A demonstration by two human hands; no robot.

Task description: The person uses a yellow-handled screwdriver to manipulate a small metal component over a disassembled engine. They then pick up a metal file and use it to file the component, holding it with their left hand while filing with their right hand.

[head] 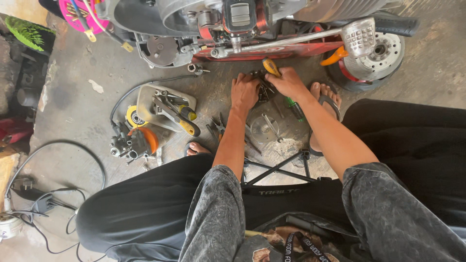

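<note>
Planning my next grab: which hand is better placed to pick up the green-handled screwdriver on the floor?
Probably the right hand: the green-handled screwdriver lies just beside its wrist. The left hand rests on the small dark parts, farther away.

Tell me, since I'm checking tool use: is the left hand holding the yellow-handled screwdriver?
No, the right hand grips the yellow-handled screwdriver; the left hand rests on small metal parts.

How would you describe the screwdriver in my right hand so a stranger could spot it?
Start at the red frame under the engine, then drop to the two hands on the floor. The right hand grips the screwdriver. Its yellow-orange handle sticks up above the knuckles, unlike the yellow-handled tools lying loose in the tray further left.
</note>
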